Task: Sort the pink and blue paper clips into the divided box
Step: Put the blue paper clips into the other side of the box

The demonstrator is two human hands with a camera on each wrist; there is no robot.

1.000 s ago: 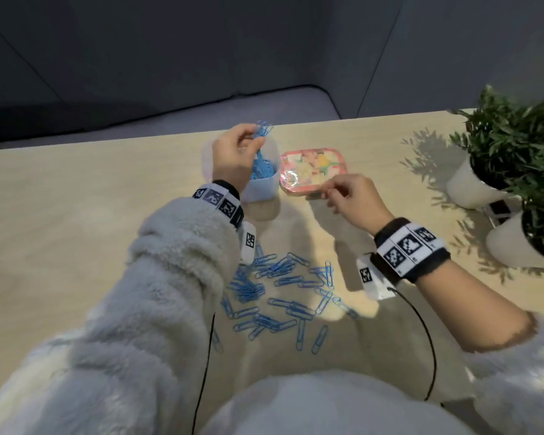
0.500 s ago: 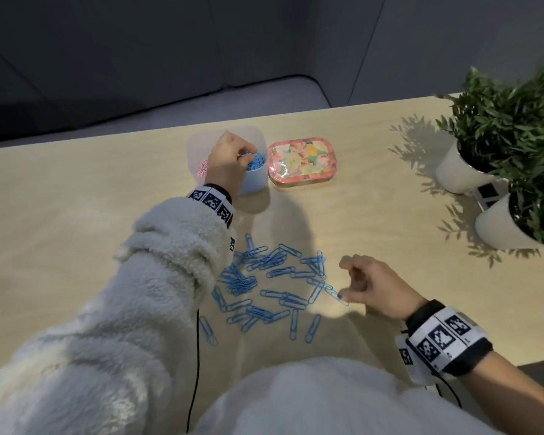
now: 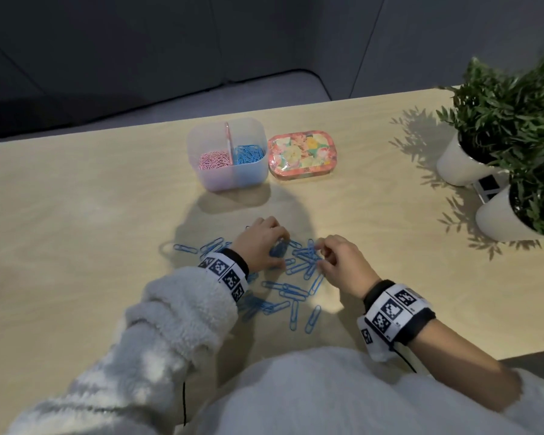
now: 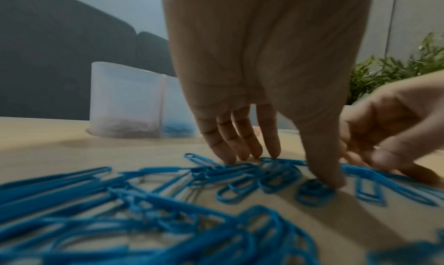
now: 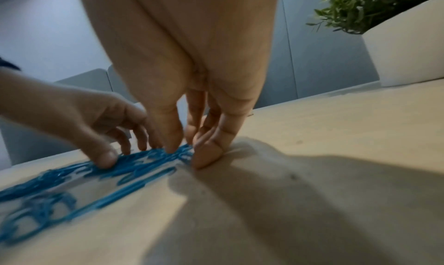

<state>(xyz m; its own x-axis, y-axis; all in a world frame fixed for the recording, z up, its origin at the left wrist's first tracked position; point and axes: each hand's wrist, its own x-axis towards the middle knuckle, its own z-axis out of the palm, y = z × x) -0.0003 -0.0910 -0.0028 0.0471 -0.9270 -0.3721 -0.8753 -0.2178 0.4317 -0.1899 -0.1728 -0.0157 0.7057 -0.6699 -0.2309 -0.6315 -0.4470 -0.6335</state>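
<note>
The wooden table (image 3: 76,230) bears blue paper clips (image 3: 292,293), divided box (image 3: 233,174), floral tin (image 3: 302,158), plant pots (image 3: 456,167).

Pale matt wood-grain table (image 3: 76,215); frosted translucent plastic divided box (image 3: 233,177); glossy smooth-coated blue paper clips (image 3: 292,293); glossy floral tin (image 3: 302,155); fleecy sleeve (image 3: 182,312).

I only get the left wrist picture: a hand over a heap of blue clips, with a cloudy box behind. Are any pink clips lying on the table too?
Observer: None that the head view shows. The loose clips on the table are all blue.
Operator: Then where are the pink ones?
Observer: In the divided box. The pink clips fill its left compartment, and the sorted blue clips its right.
Operator: The hand blocks what is right of the box. Anything there?
Observer: A flowered tin stands right beside it.
</note>
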